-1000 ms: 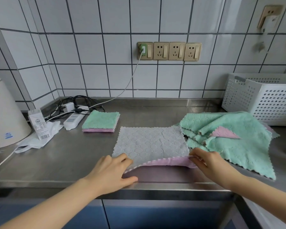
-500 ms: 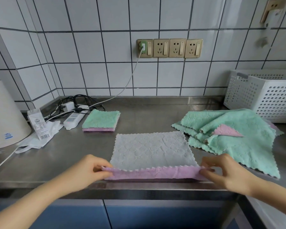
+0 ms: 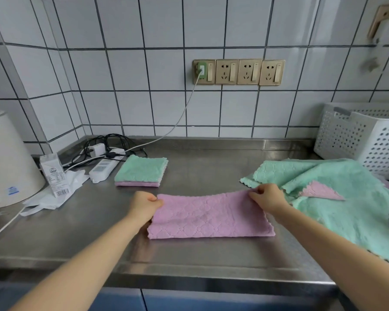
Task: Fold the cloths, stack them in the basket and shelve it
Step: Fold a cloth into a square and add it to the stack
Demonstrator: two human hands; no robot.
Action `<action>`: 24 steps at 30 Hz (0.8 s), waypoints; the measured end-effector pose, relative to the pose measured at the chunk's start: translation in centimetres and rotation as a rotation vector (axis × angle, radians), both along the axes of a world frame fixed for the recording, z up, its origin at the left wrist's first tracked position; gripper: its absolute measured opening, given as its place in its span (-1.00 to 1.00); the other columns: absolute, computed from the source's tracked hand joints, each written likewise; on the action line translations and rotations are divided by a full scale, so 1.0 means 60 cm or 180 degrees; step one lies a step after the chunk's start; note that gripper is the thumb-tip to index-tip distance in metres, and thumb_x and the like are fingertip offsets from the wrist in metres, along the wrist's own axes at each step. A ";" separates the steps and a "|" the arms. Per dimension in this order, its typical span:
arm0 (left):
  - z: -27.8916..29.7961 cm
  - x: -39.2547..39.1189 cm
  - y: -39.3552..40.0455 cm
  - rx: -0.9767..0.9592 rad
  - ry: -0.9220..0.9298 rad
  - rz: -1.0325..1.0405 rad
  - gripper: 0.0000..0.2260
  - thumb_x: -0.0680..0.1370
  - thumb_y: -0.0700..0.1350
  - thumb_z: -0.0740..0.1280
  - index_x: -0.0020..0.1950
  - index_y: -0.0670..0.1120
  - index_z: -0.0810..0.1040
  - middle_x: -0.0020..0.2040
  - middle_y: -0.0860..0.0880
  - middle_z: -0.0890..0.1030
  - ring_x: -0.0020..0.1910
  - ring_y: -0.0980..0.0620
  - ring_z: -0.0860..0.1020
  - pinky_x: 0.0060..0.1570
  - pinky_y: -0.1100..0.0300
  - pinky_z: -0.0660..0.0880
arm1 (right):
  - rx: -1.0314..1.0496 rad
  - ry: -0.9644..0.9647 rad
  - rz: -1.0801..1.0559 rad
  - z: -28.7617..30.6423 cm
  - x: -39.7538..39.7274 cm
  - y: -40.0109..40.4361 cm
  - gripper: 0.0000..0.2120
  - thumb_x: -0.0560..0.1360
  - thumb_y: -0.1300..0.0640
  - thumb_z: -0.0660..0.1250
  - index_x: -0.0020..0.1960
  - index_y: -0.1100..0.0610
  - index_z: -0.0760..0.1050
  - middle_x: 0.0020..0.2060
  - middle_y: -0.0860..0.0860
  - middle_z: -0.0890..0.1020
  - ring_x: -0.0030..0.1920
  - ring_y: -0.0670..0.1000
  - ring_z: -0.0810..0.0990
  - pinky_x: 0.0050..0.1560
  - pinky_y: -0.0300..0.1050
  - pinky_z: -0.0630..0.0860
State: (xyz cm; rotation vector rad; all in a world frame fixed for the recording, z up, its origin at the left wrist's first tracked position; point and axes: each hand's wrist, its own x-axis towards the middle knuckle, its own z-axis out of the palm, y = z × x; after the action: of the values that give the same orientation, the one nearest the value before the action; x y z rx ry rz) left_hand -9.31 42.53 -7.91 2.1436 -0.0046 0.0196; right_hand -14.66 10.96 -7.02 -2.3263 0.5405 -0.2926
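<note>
On steel counter (image 3: 200, 261): am pinching far corners of half-folded pink cloth (image 3: 209, 217), left hand (image 3: 144, 204), right hand (image 3: 266, 197). Folded stack (image 3: 141, 170) waiting; green heap (image 3: 337, 198) remaining; basket (image 3: 366, 136) unfilled, unshelved.

Carton (image 3: 53, 173): printed lines, a round emblem and a barcode at the bottom — all too small to read.
White appliance (image 3: 8, 160): a small blue label low on its side — the lettering is blurred.
Power strip (image 3: 103, 168): faint markings, not legible.
Readable words or numbers: none.
</note>
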 end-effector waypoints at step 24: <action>0.006 -0.056 -0.022 0.2215 -0.1602 -0.0272 -0.65 0.51 -0.15 0.31 0.30 -0.10 0.43 0.23 -0.08 0.43 0.19 -0.12 0.43 0.13 0.04 0.42 | -0.1751 -0.0582 0.0713 0.017 -0.052 0.034 -0.70 0.55 0.16 0.24 0.27 0.18 0.45 0.17 0.12 0.52 0.16 0.15 0.50 0.14 -0.03 0.44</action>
State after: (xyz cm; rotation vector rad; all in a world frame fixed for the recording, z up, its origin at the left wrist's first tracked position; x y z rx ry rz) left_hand -12.69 41.19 -7.53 2.7670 -0.4556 0.5812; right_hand -17.80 13.01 -5.99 -2.8167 0.1077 -0.5995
